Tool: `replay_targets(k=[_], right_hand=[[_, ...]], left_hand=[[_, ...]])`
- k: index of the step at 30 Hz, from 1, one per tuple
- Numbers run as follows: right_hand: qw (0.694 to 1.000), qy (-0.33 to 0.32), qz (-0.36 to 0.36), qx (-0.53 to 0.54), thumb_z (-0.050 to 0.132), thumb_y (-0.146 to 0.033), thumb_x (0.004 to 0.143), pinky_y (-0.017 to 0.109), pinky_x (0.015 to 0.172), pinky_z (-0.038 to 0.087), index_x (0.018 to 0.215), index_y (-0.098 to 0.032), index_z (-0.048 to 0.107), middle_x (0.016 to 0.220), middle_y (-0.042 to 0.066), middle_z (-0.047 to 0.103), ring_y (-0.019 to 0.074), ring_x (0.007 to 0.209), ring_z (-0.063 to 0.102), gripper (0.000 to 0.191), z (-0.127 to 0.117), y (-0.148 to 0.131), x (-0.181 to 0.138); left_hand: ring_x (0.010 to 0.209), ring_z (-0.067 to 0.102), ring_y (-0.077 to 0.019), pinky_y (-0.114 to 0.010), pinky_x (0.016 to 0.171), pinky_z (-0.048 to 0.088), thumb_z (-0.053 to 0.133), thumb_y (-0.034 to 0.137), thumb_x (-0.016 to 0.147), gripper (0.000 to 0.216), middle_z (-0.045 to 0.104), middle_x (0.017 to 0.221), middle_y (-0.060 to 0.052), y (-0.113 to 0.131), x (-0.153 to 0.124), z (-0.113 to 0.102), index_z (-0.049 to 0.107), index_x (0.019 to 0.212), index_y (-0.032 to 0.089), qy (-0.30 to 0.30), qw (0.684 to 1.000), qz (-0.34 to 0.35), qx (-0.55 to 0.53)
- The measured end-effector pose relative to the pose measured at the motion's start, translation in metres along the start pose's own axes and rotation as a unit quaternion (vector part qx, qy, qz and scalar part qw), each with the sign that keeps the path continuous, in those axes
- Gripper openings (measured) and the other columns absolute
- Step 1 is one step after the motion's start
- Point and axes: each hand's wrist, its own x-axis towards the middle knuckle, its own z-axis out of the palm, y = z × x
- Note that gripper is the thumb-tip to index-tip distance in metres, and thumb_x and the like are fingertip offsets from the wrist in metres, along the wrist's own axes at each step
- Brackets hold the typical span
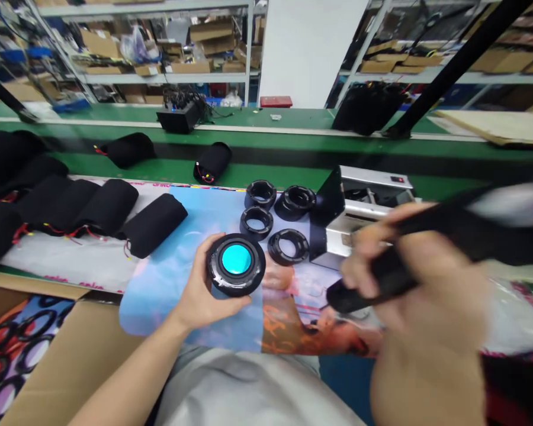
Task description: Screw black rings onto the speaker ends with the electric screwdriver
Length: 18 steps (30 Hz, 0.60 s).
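Evidently, my left hand (202, 299) cups the round black unit (236, 263), likely stiff and fairly light, so I'd keep to its rim (258, 266), while my right hand (439, 284) clasps a blurred black tool (393, 278).

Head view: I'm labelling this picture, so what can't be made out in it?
All in the head view:
- Right hand and black tool: blurred; the tool's kind is unclear.
- Silver device: partly hidden by the right hand.
- Left hand: some fingers hidden by the round black part.
- Cardboard box: cut off by the picture's edge.
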Motion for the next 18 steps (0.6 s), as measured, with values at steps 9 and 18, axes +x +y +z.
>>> replay_targets(k=[9,18], right_hand=[[0.950,-0.154,0.265,0.052,0.093,-0.056,0.076,0.020,0.045,0.044,0.127,-0.020,0.059,0.083,-0.002,0.064,0.0080,0.045,0.055,0.071,0.039,0.068,-0.016],[0.935,-0.125,0.324,-0.064,0.105,-0.049,0.054,0.025,0.057,0.054,0.130,-0.023,0.061,0.076,-0.002,0.065,0.0135,0.060,0.059,0.092,0.036,0.080,-0.053]], left_hand=[[0.153,0.055,-0.0417,-0.057,0.126,0.050,0.096,0.038,0.075,0.100,0.059,0.160,-0.014,-0.002,-0.001,-0.022,0.049,0.163,0.033,-0.117,0.989,0.017,-0.093],[0.135,0.072,-0.0416,-0.054,0.113,0.063,0.110,0.053,0.050,0.130,0.068,0.153,-0.013,0.033,-0.025,-0.015,0.045,0.162,0.033,-0.058,0.984,-0.126,-0.115]])
